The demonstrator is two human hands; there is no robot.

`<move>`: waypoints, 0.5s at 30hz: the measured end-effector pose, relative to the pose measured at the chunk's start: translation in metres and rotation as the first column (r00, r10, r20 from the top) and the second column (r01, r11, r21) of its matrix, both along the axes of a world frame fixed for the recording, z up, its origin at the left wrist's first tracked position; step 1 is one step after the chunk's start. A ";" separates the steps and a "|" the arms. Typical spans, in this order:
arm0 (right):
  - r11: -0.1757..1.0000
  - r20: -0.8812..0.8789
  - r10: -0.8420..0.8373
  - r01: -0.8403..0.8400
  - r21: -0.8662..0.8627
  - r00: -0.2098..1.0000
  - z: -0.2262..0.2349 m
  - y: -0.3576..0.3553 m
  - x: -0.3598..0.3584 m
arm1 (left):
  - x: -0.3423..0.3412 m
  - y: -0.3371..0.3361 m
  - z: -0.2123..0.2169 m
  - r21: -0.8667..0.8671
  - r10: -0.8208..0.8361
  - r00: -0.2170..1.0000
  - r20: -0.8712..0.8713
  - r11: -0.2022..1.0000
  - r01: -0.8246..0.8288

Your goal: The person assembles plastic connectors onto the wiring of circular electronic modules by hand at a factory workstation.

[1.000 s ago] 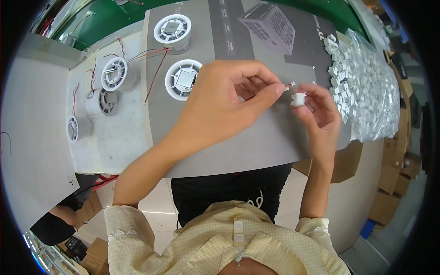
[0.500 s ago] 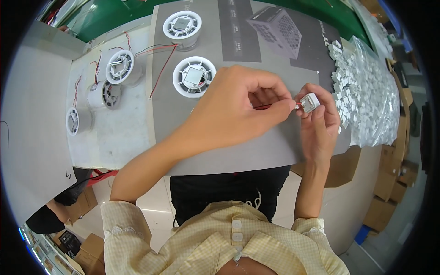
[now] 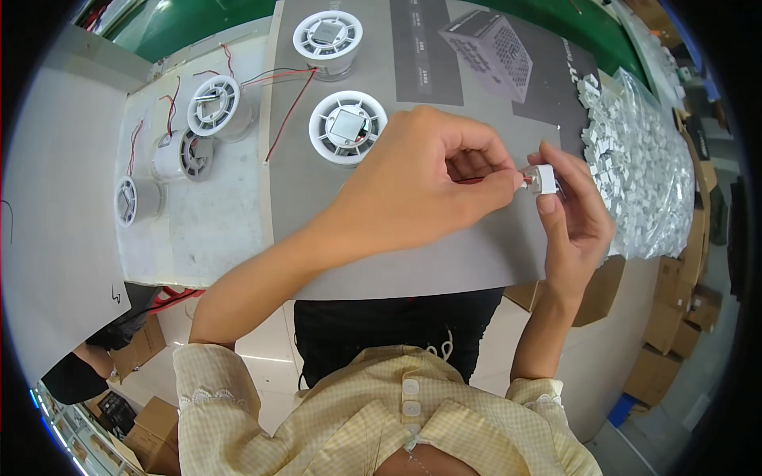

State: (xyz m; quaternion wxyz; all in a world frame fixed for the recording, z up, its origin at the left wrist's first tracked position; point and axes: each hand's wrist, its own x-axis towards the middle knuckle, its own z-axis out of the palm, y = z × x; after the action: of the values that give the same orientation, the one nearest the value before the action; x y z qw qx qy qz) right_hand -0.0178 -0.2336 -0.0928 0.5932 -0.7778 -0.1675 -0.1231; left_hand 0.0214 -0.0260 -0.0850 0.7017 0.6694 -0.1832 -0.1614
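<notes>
My left hand (image 3: pixel 425 178) is closed in a pinch on thin red and black wires (image 3: pixel 471 180), near their ends. Against its fingertips sits a small white plastic connector (image 3: pixel 544 179), gripped between the thumb and fingers of my right hand (image 3: pixel 579 218). The red wire end meets the connector's left side; whether it sits inside is too small to tell. Just beyond my left hand stands a round white slotted housing (image 3: pixel 348 127) with a square silvery plate in its middle, partly covered by that hand.
A second white housing (image 3: pixel 327 36) stands farther back, its wires (image 3: pixel 290 116) trailing left. Several more housings (image 3: pixel 214 107) with loose wires occupy the pale surface at left. At right, many small white pieces (image 3: pixel 603 135) spill from a clear plastic bag (image 3: pixel 659 174). Cardboard boxes (image 3: pixel 675 301) line the right side.
The connector has turned in my right hand, which has moved slightly right with its fingers more spread. My left hand, still pinching the wires, has shifted a little right.
</notes>
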 end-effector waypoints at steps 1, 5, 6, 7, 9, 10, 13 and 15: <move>1.000 -0.001 0.001 -0.001 0.000 1.000 0.002 -0.002 0.000 | 0.000 0.000 0.000 -0.005 -0.001 1.000 -0.021 1.000 0.001; 0.999 -0.295 -0.004 0.018 0.043 0.955 0.024 -0.002 -0.004 | -0.003 -0.007 -0.002 0.066 0.031 0.992 0.119 0.997 -0.039; 0.994 -0.412 -0.026 0.068 0.088 0.911 0.025 0.000 -0.005 | -0.005 -0.007 -0.002 0.120 0.068 0.970 0.234 0.988 -0.099; 0.994 -0.414 -0.025 0.068 0.090 0.910 0.024 0.000 -0.005 | -0.007 -0.007 -0.003 0.167 0.097 0.933 0.347 0.972 -0.163; 0.989 -0.423 0.039 0.026 0.147 0.905 0.023 -0.001 -0.004 | -0.010 -0.007 -0.004 0.122 0.129 0.947 0.295 0.978 -0.171; 0.989 -0.423 0.040 0.026 0.148 0.905 0.022 0.001 -0.005 | -0.011 -0.007 -0.004 0.078 0.159 0.957 0.241 0.980 -0.183; 0.993 -0.247 -0.098 0.109 0.033 0.964 0.019 0.005 -0.006 | -0.007 -0.007 0.002 0.031 0.140 0.989 0.054 0.989 -0.141; 0.995 -0.178 -0.035 0.050 0.082 0.983 0.017 0.005 -0.007 | -0.006 -0.007 0.002 0.039 0.151 0.985 0.082 0.987 -0.154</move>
State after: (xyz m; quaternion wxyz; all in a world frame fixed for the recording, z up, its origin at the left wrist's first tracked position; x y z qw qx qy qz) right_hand -0.0250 -0.2290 -0.0759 0.6359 -0.7628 -0.0921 -0.0735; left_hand 0.0154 -0.0333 -0.0828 0.6890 0.7028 -0.1551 -0.0849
